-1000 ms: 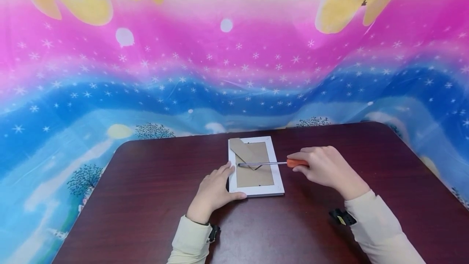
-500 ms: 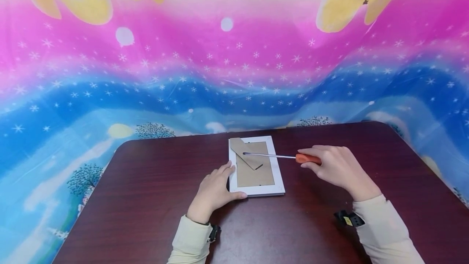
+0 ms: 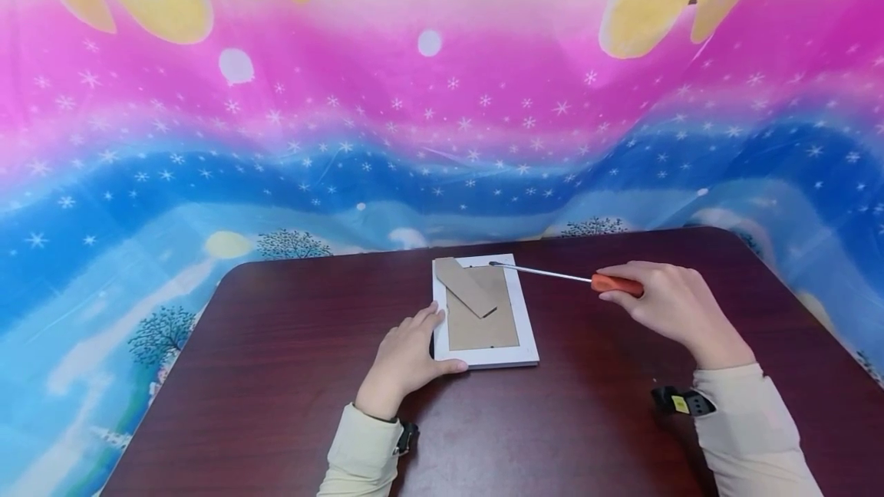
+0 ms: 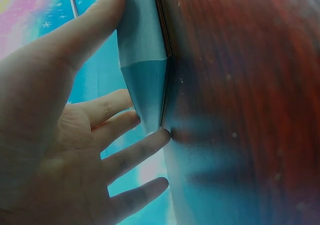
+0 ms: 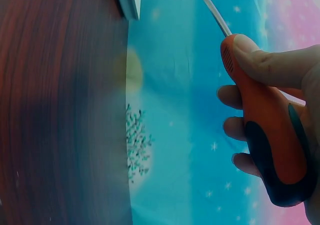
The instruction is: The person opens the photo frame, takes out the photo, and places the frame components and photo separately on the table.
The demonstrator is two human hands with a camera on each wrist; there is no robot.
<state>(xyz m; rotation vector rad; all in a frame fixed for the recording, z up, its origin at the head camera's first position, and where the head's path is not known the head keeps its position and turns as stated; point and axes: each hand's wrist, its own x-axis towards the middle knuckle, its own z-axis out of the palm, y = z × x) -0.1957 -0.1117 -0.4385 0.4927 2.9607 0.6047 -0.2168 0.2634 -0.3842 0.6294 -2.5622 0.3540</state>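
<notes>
One second on, swung the screwdriver tip (image 3: 493, 264) from the left side of the brown backing (image 3: 476, 334) to its far edge, gripping the orange handle (image 5: 267, 120) with the right hand (image 3: 677, 305) and steadying the back-up frame (image 3: 521, 320) on the surface (image 3: 276, 359) with a widely spread left hand (image 3: 407, 351), apparently taking the work there.

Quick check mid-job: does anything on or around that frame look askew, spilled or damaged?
I see no spill or damage. Only the brown flap might look askew, lying diagonally across the backing of the white frame; it's probably just a folded stand.
</notes>
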